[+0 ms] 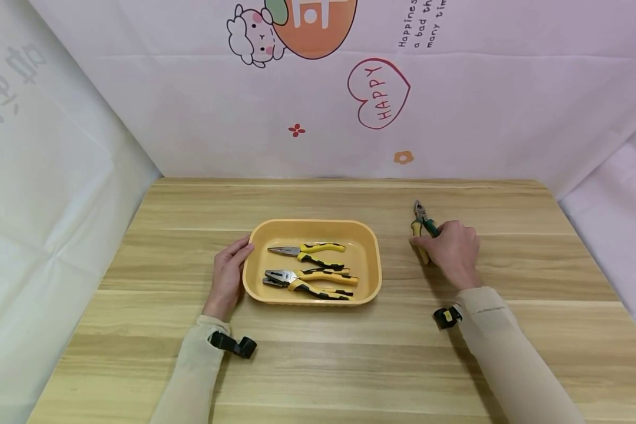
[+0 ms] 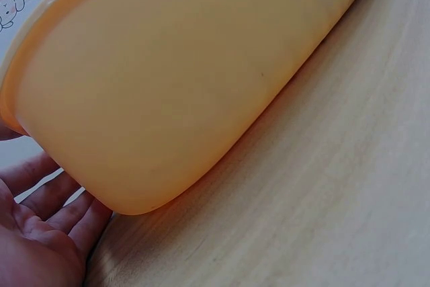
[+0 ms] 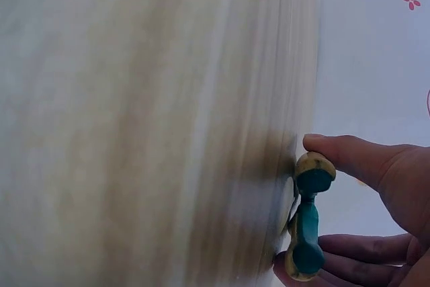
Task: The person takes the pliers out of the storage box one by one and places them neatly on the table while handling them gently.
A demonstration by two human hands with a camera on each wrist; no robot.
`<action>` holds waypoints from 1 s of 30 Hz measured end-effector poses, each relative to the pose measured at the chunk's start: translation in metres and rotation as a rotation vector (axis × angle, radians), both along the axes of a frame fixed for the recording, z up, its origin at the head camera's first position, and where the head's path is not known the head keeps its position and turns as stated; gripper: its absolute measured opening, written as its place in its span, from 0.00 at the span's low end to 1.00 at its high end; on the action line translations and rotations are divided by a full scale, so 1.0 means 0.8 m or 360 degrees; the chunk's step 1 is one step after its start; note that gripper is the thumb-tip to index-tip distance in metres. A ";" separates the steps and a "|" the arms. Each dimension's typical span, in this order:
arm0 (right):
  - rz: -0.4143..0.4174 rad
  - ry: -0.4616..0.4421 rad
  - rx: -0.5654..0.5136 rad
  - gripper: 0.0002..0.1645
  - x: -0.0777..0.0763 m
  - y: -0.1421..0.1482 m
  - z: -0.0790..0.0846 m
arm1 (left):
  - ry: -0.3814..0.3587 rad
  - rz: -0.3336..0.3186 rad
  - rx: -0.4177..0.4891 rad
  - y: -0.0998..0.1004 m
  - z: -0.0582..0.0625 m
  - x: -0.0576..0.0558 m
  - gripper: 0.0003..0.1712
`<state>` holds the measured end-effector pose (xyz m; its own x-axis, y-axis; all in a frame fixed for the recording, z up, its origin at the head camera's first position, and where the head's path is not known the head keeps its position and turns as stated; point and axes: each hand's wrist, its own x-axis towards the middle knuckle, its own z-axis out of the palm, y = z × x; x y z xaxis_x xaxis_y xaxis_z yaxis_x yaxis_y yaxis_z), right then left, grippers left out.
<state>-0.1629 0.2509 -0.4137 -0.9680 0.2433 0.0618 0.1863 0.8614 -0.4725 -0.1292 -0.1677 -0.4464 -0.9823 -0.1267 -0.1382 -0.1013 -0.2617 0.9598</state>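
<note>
A wood-grain tabletop (image 1: 339,365), pale tan with darker streaks, supports a rounded, yellow tray (image 1: 318,229) whose long sides run along the grain. To the right of the tray and well apart from it, pliers (image 1: 417,228) with green-and-yellow handles lie on the wood, their metal head pointing away, farther back than the tray's far rim. The tabletop's straight far edge runs behind the tray, ending in a rounded corner on either side.
</note>
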 end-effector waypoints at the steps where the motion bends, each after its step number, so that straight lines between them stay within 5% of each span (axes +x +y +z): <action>1: 0.0000 -0.0007 0.0007 0.33 0.000 0.000 0.000 | 0.0002 0.0000 0.0001 0.000 0.000 0.000 0.22; 16: 0.0019 -0.0111 0.0076 0.36 0.001 -0.002 0.003 | 0.0002 0.0004 0.0001 0.000 0.000 0.000 0.23; 30: 0.0073 -0.0017 0.0021 0.47 0.007 -0.002 0.013 | -0.0002 0.0001 0.0017 0.000 0.000 0.000 0.22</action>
